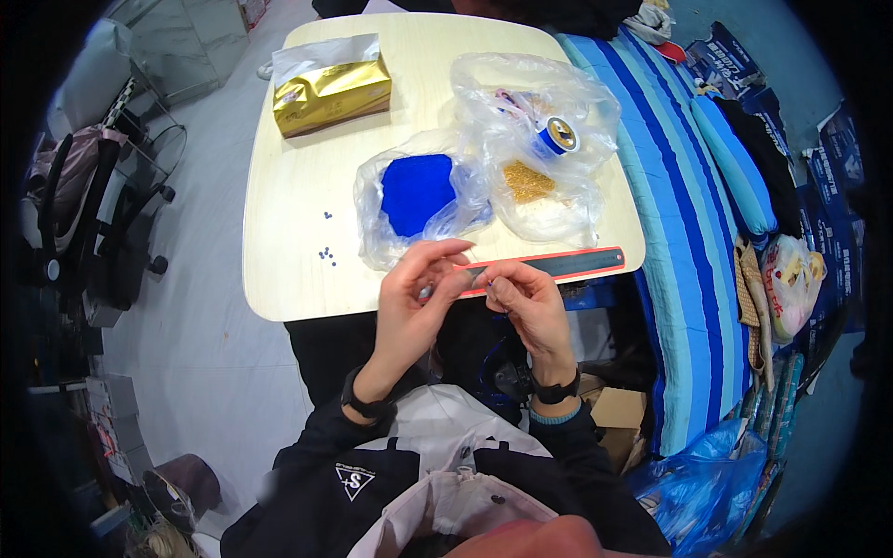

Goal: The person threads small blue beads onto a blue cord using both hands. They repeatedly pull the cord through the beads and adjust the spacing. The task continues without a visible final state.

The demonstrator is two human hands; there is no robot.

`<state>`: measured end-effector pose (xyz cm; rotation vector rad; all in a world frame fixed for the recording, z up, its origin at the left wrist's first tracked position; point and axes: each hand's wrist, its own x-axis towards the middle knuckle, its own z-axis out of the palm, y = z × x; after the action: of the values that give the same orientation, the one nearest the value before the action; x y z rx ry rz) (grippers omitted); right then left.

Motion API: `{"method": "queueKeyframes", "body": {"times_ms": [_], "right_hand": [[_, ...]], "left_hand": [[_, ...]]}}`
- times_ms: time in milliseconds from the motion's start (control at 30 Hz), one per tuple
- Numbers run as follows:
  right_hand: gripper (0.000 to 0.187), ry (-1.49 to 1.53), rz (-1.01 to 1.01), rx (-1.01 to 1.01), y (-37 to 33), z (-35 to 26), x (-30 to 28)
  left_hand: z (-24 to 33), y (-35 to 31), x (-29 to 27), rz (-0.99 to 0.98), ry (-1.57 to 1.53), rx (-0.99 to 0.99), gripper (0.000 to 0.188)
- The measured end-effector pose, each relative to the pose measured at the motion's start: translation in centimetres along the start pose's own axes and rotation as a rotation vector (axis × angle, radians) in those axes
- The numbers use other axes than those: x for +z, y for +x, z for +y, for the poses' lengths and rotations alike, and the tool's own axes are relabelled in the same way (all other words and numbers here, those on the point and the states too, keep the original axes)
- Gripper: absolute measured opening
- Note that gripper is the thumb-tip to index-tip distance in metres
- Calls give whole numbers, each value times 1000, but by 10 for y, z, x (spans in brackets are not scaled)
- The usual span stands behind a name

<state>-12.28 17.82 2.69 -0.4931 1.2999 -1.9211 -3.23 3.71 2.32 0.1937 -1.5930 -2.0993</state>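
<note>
Blue-filled bag [417,195] taken as landmark. Left of it we note an open lane over the table [288,186], interrupted by loose blue beads [323,254]. Beyond it, to the far left, a gold tissue pack [335,95] blocks us. Immediately right, a bulging clear bag [592,191] and can [559,135] obstruct passage. On its near side, we meet our left hand [419,293]; nearside right, our right hand [526,302] and the ruler [581,264].

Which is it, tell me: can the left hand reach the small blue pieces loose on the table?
Probably yes: the left hand has bare tabletop toward the small blue pieces, beside the clear bag, though its fingers look busy near the right hand.
</note>
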Motion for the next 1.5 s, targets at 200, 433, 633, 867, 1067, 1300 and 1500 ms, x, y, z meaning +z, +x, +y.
{"method": "queueKeyframes", "body": {"times_ms": [200, 433, 633, 867, 1067, 1300, 1500], "right_hand": [[7, -101, -98, 83, -6, 9, 4], [10, -498, -338, 151, -22, -3, -13], [27, -1003, -408, 28, -33, -30, -19], [23, -636, 3, -173, -17, 0, 34], [9, -932, 157, -328, 7, -7, 50], [7, -1659, 370, -407, 48, 6, 54], [4, -1530, 367, -503, 78, 25, 62]], "left_hand": [[-12, -6, 1, 34, -149, 80, 2], [-6, -7, -20, 238, -155, 159, 5], [-7, -13, -16, 167, -126, 136, 4], [-10, -17, -5, 177, 40, 214, 3], [-11, -17, -22, 340, 123, 247, 13], [-19, -20, -40, 516, 7, 329, 19], [-22, -21, -40, 517, -54, 291, 17]]}}
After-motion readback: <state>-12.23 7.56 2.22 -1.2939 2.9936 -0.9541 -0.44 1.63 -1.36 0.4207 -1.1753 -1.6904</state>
